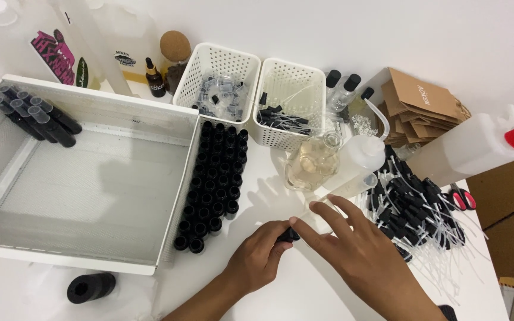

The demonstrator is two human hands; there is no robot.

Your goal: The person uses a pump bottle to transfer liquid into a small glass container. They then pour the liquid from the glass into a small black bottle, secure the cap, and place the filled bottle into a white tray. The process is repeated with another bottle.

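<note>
Left hand [258, 257] pinched shut on a small black cylindrical plastic bottle [288, 235], low over the smooth white table [304, 291]. Right hand [352, 249] fingertips closed on the same bottle's end. Beside: rows of glossy black vials [214, 184], tangled black spray pumps with thin clear tubes [423, 214].

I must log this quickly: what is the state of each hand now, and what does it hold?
Left hand: closed on a small black bottle.
Right hand: thumb and forefinger pinch the same bottle; the other fingers are spread open.
</note>
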